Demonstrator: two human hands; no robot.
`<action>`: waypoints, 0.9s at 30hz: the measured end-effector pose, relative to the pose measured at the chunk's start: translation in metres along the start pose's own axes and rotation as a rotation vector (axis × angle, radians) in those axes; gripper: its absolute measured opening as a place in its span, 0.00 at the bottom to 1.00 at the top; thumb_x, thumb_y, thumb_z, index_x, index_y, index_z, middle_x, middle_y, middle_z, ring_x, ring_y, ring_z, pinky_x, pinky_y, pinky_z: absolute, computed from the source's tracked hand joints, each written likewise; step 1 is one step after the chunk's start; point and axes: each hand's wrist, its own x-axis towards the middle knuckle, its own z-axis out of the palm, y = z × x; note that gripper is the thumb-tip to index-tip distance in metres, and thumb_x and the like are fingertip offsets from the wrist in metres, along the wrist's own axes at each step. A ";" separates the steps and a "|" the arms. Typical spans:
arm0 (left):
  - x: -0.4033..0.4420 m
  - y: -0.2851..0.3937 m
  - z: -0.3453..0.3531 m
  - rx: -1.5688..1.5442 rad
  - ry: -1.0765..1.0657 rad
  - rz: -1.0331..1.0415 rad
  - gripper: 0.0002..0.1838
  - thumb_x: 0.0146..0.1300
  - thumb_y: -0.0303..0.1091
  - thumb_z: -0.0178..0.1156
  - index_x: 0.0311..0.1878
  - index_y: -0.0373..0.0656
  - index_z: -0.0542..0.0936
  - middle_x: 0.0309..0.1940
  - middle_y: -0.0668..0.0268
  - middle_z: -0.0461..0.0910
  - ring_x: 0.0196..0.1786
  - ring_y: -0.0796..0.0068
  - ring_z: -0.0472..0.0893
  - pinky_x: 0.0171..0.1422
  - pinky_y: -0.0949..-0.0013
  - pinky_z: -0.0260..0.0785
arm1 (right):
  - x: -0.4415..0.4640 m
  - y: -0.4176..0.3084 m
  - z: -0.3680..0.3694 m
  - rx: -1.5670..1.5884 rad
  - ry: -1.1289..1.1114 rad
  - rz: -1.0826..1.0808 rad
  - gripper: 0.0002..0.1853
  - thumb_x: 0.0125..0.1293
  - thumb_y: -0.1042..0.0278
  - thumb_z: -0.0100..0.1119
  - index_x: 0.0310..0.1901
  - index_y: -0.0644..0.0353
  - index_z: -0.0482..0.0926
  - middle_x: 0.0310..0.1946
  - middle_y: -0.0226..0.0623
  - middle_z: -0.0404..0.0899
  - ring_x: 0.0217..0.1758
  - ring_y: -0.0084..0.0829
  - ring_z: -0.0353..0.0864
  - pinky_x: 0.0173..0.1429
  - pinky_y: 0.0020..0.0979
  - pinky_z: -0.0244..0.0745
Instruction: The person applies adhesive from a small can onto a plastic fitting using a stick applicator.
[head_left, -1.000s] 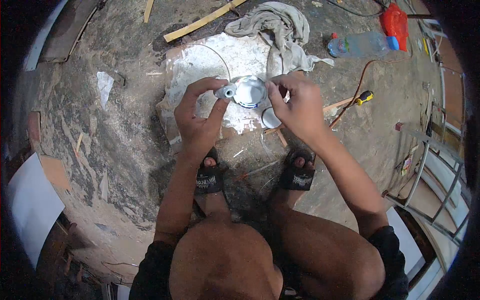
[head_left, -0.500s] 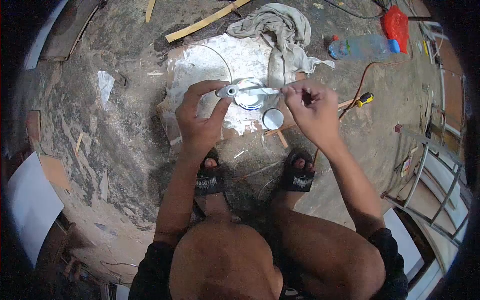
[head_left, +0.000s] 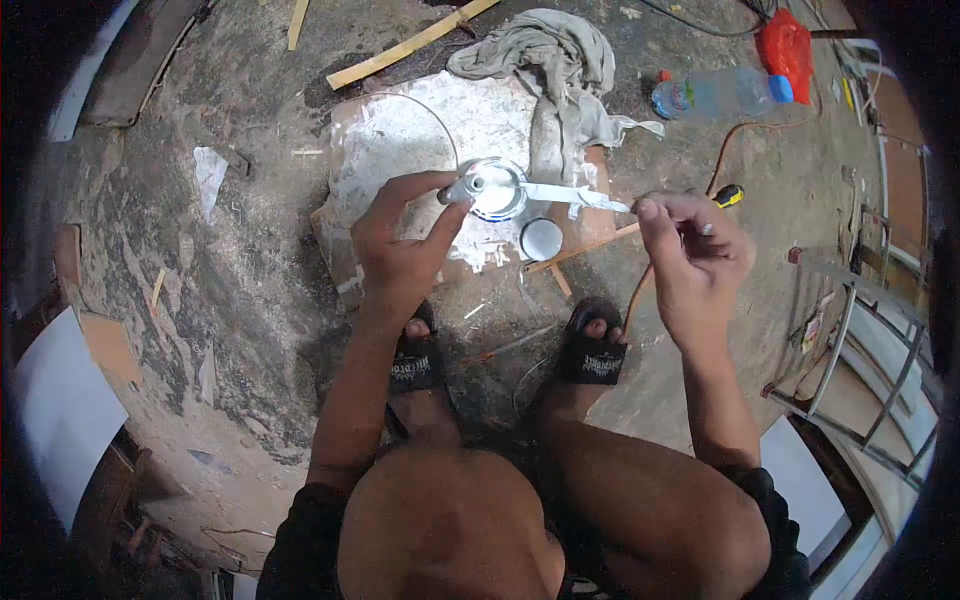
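My left hand (head_left: 405, 220) pinches a small grey hollow fitting (head_left: 466, 187), its round hole facing up, beside the left rim of an open can (head_left: 500, 213). White material shows inside the can. With thumb and fingertips, my right hand (head_left: 700, 245) grips the right end of a thin white-coated strip (head_left: 570, 196). The strip's other end reaches the can's right edge; whether it touches the rim I cannot tell. A round pale lid-like disc (head_left: 541, 240) lies below the can.
The can stands on a white-smeared board (head_left: 390, 135). A grey rag (head_left: 545, 60) lies at its far edge. A plastic bottle (head_left: 725, 94), red bag (head_left: 788, 55), yellow-black screwdriver (head_left: 729, 196) and wood strips (head_left: 410, 43) lie around on the concrete floor. A metal frame (head_left: 870, 370) stands at right.
My right hand has moved right, drawing the white-coated strip from across the can to its right side. My left hand holds the fitting nearly in place, now tilted a little differently.
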 end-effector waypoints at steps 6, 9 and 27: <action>0.000 0.006 0.002 -0.054 -0.020 -0.008 0.15 0.54 0.25 0.74 0.46 0.44 0.83 0.43 0.62 0.86 0.47 0.69 0.85 0.52 0.67 0.76 | -0.001 -0.003 -0.004 0.083 0.042 -0.075 0.04 0.63 0.74 0.68 0.33 0.65 0.85 0.22 0.24 0.76 0.25 0.13 0.68 0.30 0.20 0.62; -0.001 0.008 0.003 -0.056 -0.044 -0.030 0.16 0.54 0.25 0.74 0.46 0.43 0.83 0.44 0.62 0.85 0.48 0.69 0.85 0.54 0.66 0.75 | -0.001 -0.011 -0.006 0.108 0.047 -0.049 0.04 0.63 0.74 0.67 0.32 0.65 0.85 0.23 0.24 0.76 0.26 0.13 0.68 0.30 0.20 0.61; -0.002 0.009 0.010 -0.110 -0.106 -0.044 0.17 0.54 0.26 0.75 0.47 0.43 0.82 0.46 0.63 0.85 0.50 0.69 0.83 0.58 0.66 0.74 | -0.004 -0.025 -0.010 0.170 0.038 -0.011 0.03 0.63 0.76 0.67 0.33 0.65 0.85 0.26 0.26 0.79 0.28 0.13 0.69 0.32 0.19 0.61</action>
